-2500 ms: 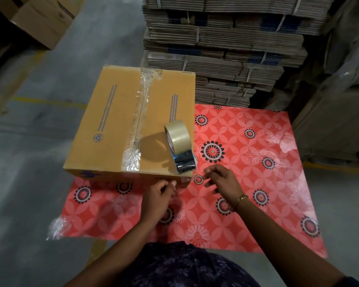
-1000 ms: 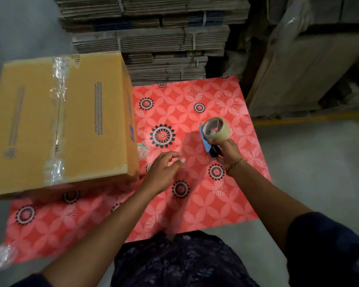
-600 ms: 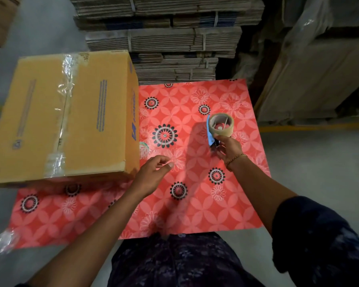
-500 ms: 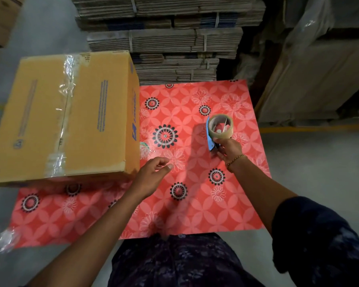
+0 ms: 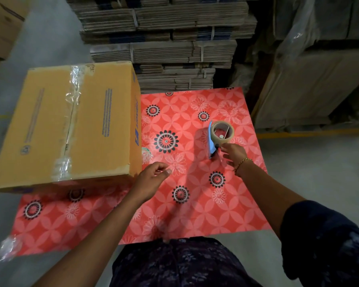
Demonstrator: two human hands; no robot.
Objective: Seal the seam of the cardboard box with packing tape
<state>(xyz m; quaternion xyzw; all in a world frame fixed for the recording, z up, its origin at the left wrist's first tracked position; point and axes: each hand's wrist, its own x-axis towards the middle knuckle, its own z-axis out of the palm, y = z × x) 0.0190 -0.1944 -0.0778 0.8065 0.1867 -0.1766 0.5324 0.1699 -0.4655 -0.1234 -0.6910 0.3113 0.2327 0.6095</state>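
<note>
The tape dispenser (image 5: 219, 137) stood at eleven o'clock from the right hand (image 5: 232, 155), whose loosely spread fingers (image 5: 224, 149) touched its handle; the left hand (image 5: 151, 179) hung half-curled, empty, nearer the box (image 5: 71, 121).

1. Near face of cardboard box (image 5: 71, 125) mostly out of sight; only top and right side showing.
2. Blue print on box top too small to read.
3. Handle of tape dispenser (image 5: 220, 135) partly covered by right hand (image 5: 233, 154) at 5 o'clock of the roll; grip unclear.
4. Stacked flat cartons (image 5: 164, 38) cut off by top edge at 12 o'clock.
5. Crumpled clear plastic (image 5: 7, 248) at 8 o'clock, blurred.
6. Both arms cut off by bottom edge.
</note>
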